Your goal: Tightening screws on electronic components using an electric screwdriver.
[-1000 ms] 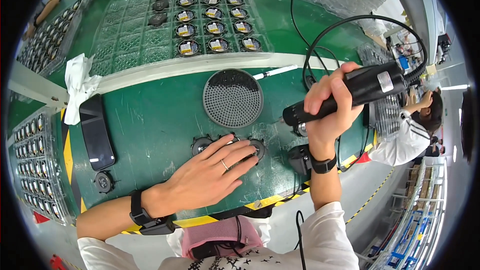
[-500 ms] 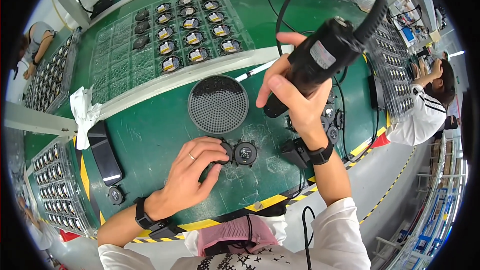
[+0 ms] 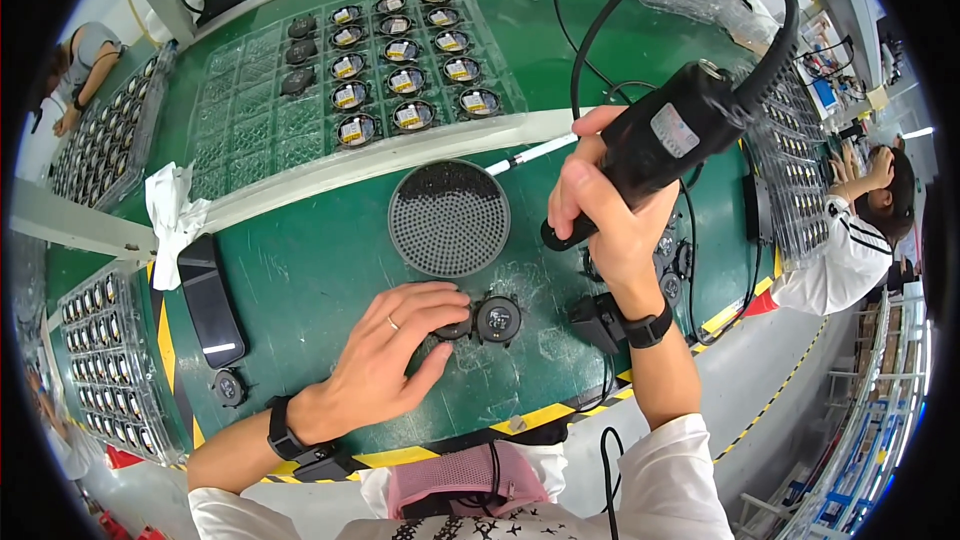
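Observation:
My right hand is closed around a thick black electric screwdriver, raised over the green bench and tilted, with a heavy cable leaving its upper end. My left hand lies low on the bench, its fingertips gripping a round black watch case, partly hidden under them. A second watch case sits flat right beside it. Just beyond them is a round grey perforated dish, with small dark screws heaped along its far side. A white pen-like stick reaches from the dish's far right edge toward my right hand.
Behind a pale rail, a clear tray carries rows of round parts. A phone and a lone watch case lie left. More cases cluster behind my right wrist. Co-workers sit at both sides; a cable hangs at right.
The view has shifted slightly. My right hand has lowered the screwdriver a little, nearer the bench. My left hand stays on the same watch case.

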`<state>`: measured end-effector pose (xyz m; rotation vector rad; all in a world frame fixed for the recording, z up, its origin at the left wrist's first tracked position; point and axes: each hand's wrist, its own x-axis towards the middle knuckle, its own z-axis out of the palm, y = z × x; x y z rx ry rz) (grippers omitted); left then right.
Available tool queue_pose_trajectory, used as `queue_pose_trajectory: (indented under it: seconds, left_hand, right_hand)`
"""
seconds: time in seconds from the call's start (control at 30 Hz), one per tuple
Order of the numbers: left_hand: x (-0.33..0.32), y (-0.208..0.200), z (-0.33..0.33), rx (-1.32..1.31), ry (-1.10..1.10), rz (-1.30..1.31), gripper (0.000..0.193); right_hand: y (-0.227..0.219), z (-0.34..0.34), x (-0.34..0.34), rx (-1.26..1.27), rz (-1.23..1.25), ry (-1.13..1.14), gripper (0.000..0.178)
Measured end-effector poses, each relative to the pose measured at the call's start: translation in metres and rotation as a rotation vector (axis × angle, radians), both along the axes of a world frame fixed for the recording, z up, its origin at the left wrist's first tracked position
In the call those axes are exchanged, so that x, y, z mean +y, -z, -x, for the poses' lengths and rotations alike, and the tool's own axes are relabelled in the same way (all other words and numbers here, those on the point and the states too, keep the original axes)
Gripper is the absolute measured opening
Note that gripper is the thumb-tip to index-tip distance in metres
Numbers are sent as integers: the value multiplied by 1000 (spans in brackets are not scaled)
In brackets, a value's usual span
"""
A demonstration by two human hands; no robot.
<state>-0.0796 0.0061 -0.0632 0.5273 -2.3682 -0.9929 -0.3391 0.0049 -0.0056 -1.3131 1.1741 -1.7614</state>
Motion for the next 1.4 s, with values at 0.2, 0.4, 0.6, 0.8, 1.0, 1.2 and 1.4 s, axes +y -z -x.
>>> queue_pose_trajectory:
  seconds: [0.2, 0.4, 0.6, 0.8, 1.0, 1.2, 1.4]
  left_hand:
    - [-6, -9, 7, -106, 89, 105, 56]
    - [0, -15, 11, -392, 234, 337, 70]
    - [2, -13, 10, -385, 213, 306, 69]
    - [3, -13, 11, -354, 199, 326, 61]
    - [3, -7, 4, -322, 145, 416, 54]
    - [1, 2, 6, -199, 99, 352, 49]
    - [0, -7, 14, -190, 162, 341, 45]
  right_hand:
    - [-1, -3, -2, 53, 8, -16, 33]
    - [-7, 12, -2, -62, 57, -19, 29]
    - [-6, 80, -6, -762, 230, -310, 27]
    - [1, 108, -14, -1154, 300, -640, 27]
    - [-3, 114, -12, -1178, 365, -744, 28]
    - [-9, 119, -7, -1149, 397, -722, 29]
    - [2, 107, -9, -1209, 267, -676, 34]
